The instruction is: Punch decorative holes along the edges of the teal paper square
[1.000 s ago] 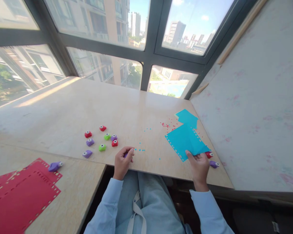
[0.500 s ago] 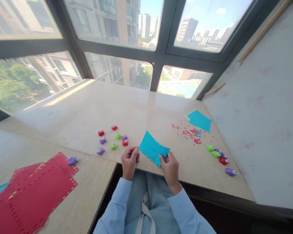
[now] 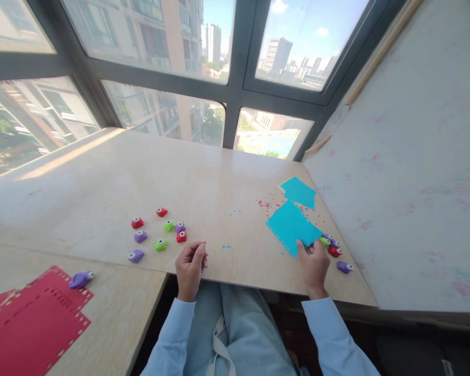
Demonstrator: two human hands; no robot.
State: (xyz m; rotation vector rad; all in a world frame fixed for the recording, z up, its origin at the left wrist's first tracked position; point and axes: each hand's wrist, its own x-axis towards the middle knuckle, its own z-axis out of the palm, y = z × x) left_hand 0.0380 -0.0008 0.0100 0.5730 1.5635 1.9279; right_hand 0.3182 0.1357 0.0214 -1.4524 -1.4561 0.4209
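The right hand (image 3: pixel 314 263) pinches the blue sheet (image 3: pixel 292 225), 1 edge already punched (others look plain), flat on the table (image 3: pixel 203 177); the left hand (image 3: pixel 190 266) is curled, its grip's contents hidden.

Blue paper (image 3: pixel 292 225), red sheet (image 3: pixel 31 329)

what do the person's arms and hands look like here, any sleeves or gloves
Both hands, the left hand and the right hand, are bare: no gloves, rings or watch visible. Both arms wear long light blue sleeves with plain cuffs ending at the wrists.
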